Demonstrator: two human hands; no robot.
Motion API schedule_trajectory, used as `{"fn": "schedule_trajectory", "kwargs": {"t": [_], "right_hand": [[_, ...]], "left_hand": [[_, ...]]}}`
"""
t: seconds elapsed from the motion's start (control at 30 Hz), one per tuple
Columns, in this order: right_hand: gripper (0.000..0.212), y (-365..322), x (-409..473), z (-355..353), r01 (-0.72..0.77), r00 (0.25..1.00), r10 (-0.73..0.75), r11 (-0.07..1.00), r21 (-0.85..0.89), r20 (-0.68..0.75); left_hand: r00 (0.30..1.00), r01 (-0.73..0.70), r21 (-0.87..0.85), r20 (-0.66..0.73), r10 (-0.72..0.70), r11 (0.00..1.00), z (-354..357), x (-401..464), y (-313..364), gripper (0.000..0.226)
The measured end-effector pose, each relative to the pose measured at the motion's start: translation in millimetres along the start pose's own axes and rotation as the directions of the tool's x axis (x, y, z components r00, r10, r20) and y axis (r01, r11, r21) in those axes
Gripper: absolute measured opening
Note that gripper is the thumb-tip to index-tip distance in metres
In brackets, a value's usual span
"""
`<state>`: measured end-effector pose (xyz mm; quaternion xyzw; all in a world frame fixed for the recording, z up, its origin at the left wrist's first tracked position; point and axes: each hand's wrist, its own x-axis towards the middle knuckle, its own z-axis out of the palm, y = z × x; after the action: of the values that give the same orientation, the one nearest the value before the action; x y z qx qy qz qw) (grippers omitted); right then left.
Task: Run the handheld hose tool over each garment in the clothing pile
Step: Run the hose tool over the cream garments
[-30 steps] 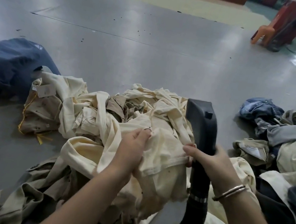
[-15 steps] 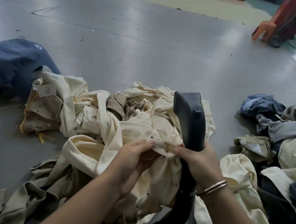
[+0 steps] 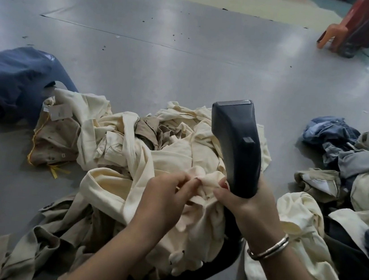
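Note:
A heap of cream and khaki garments [image 3: 117, 140] lies on the grey floor in front of me. My right hand [image 3: 248, 202] grips the dark grey hose tool [image 3: 236, 146] by its handle, nozzle head tilted up and away; its black ribbed hose [image 3: 208, 274] curves down under my forearm. The fingertips of the same hand also pinch a bunched fold of a cream garment [image 3: 206, 178]. My left hand [image 3: 166, 196] pinches that same fold from the left, fingers curled into the cloth. The nozzle mouth stands off the fabric.
A dark blue garment [image 3: 13, 79] lies at the left. A second pile of denim, grey, cream and dark clothes [image 3: 349, 166] sits at the right. An orange plastic stool [image 3: 333, 35] stands at the far right. Grey floor [image 3: 166, 55] stretches beyond the heap.
Both hands have drawn closer together and bunched the cream fabric between them. The hose tool has shifted left and its head has tilted more upright.

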<state>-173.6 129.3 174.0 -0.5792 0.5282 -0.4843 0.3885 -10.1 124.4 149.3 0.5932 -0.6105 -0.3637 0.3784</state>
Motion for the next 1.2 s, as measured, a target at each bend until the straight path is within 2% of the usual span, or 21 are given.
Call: {"fn": "schedule_trajectory", "kwargs": {"t": [0.03,0.07,0.1,0.13,0.17,0.2,0.23,0.3,0.37,0.43,0.53,0.63,0.7,0.77,0.87,0.93,1.0,1.03,1.07,1.13,1.2], "right_hand": [[0.026,-0.5,0.4,-1.9,0.002,1.000,-0.002,1.000,0.020,-0.002],[0.028,-0.4,1.4,-3.8,-0.002,1.000,0.003,0.999,0.040,-0.016],[0.028,0.7,3.3,-5.6,-0.014,0.999,0.017,0.998,0.066,-0.040],[0.028,3.1,5.0,-6.7,-0.038,0.996,0.045,0.994,0.101,-0.071],[0.026,6.1,6.1,-6.6,-0.068,0.991,0.083,0.988,0.139,-0.102],[0.027,9.9,6.8,-5.2,-0.100,0.984,0.122,0.980,0.172,-0.126],[0.030,13.8,7.3,-3.2,-0.128,0.977,0.160,0.970,0.208,-0.141],[0.040,18.0,7.5,1.4,-0.182,0.963,0.228,0.943,0.277,-0.141],[0.034,18.8,8.4,2.5,-0.211,0.959,0.253,0.940,0.269,-0.130],[0.024,16.2,8.6,1.6,-0.193,0.969,0.214,0.968,0.163,-0.121],[0.032,7.6,3.8,1.8,-0.109,0.985,0.117,0.992,0.068,-0.123],[0.030,-0.1,-2.4,8.3,-0.020,0.993,0.008,0.995,-0.097,-0.118],[0.026,-2.1,-1.0,12.7,-0.065,0.986,0.035,0.982,-0.180,-0.164],[0.023,-1.9,4.1,10.8,-0.170,0.959,0.160,0.985,-0.024,-0.235],[0.025,-6.8,9.6,3.4,-0.261,0.933,0.313,0.928,0.265,-0.176],[0.034,-10.0,7.2,2.5,-0.278,0.947,0.313,0.915,0.294,-0.079],[0.036,-11.4,3.5,4.5,-0.266,0.961,0.276,0.922,0.280,0.003],[0.035,-11.8,2.9,4.9,-0.260,0.964,0.263,0.923,0.285,0.030],[0.032,-14.5,2.8,5.2,-0.267,0.963,0.264,0.917,0.295,0.051],[0.022,-14.9,5.0,4.1,-0.283,0.959,0.276,0.892,0.353,0.071],[0.020,-11.4,10.1,0.2,-0.296,0.952,0.303,0.870,0.394,0.046]], "left_hand": [[0.989,0.143,-0.210,0.053,-0.135,0.967,-2.8,-0.4,3.9,0.023],[0.948,0.316,-0.488,0.143,-0.283,0.814,-5.8,0.4,8.6,0.028],[0.886,0.453,-0.699,0.283,-0.368,0.553,-8.4,1.3,12.1,0.031],[0.836,0.516,-0.810,0.404,-0.372,0.280,-10.4,1.7,14.1,0.034],[0.812,0.531,-0.844,0.479,-0.332,0.081,-11.5,2.4,15.1,0.035],[0.809,0.531,-0.847,0.515,-0.284,-0.021,-11.8,1.7,17.6,0.035],[0.812,0.535,-0.843,0.531,-0.241,-0.053,-10.3,0.7,19.8,0.033],[0.811,0.556,-0.831,0.548,-0.204,-0.021,-6.9,-2.4,24.5,0.033],[0.812,0.569,-0.820,0.548,-0.202,0.061,-4.2,-3.7,26.5,0.034],[0.832,0.545,-0.821,0.505,-0.230,0.171,-1.1,-3.4,25.0,0.036],[0.872,0.483,-0.828,0.424,-0.245,0.284,0.6,-2.3,21.0,0.033],[0.868,0.495,-0.801,0.438,-0.233,0.337,0.6,-0.4,18.2,0.033],[0.839,0.543,-0.771,0.507,-0.195,0.332,-3.0,-0.7,16.7,0.034],[0.827,0.551,-0.734,0.543,-0.143,0.397,-9.8,0.5,14.6,0.032],[0.891,0.416,-0.624,0.425,-0.159,0.661,-12.4,5.7,12.4,0.037],[0.941,0.325,-0.550,0.270,-0.204,0.769,-8.9,8.1,11.6,0.029],[0.974,0.225,-0.485,0.143,-0.178,0.845,-7.6,8.2,11.0,0.003],[0.982,0.187,-0.445,0.090,-0.164,0.876,-7.3,7.2,9.3,0.012],[0.983,0.184,-0.407,0.072,-0.170,0.895,-7.2,5.8,8.4,0.022],[0.967,0.253,-0.456,0.103,-0.231,0.853,-8.1,3.5,9.8,0.028],[0.909,0.416,-0.604,0.257,-0.327,0.680,-8.2,1.8,9.8,0.025]]}}
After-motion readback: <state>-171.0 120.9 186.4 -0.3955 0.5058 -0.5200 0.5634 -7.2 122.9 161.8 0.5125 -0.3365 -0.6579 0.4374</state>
